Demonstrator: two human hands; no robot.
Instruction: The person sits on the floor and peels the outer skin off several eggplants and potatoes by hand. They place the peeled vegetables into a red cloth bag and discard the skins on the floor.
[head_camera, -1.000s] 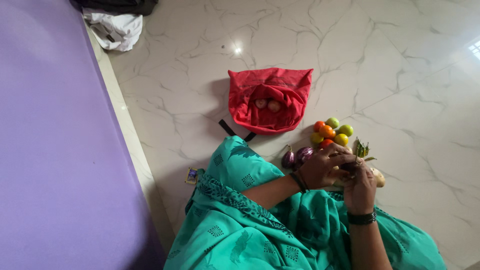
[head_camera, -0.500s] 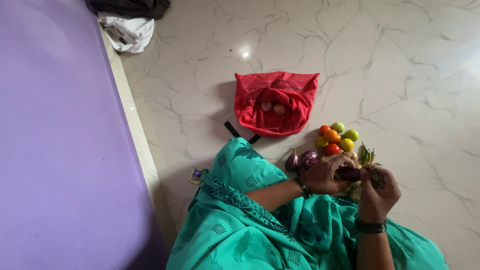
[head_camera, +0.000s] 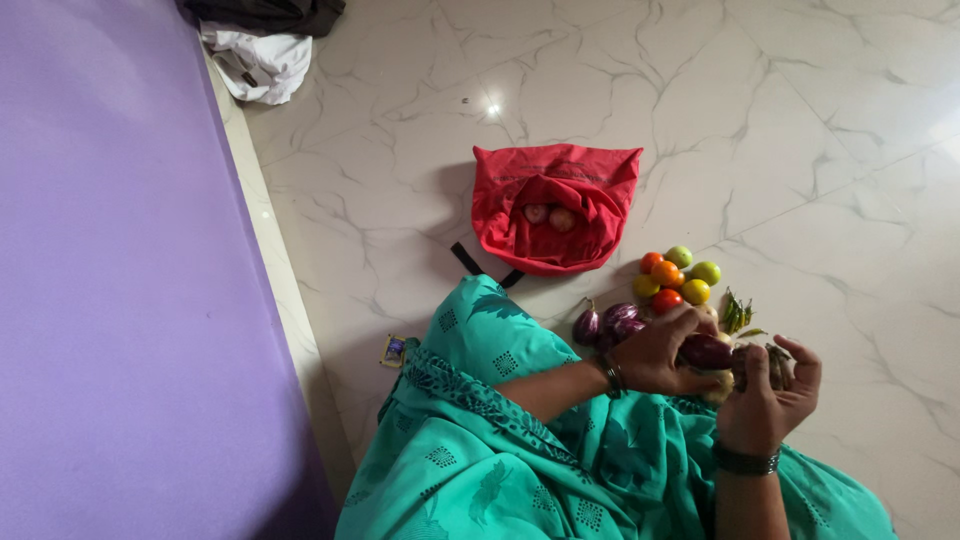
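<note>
White marble floor tiles with grey veins filled most of the view, and a broad purple surface ran down the left side beside a pale ledge. At the top lay a crumpled white cloth against a dark garment. A red fabric bag with a black strap sat open on the floor, two reddish round vegetables showing inside it. Near it lay a small cluster of orange, red and green-yellow round fruits, a few green chillies and some small purple aubergines.

Over a lap draped in teal patterned cloth, the left hand curled its fingers around a dark purple aubergine, holding it just above the floor beside the pile. The right hand, close against that aubergine's end, had its fingers spread and loosely cupped around a dark stalk-like bit; whether it actually pinched it could not be told.
</note>
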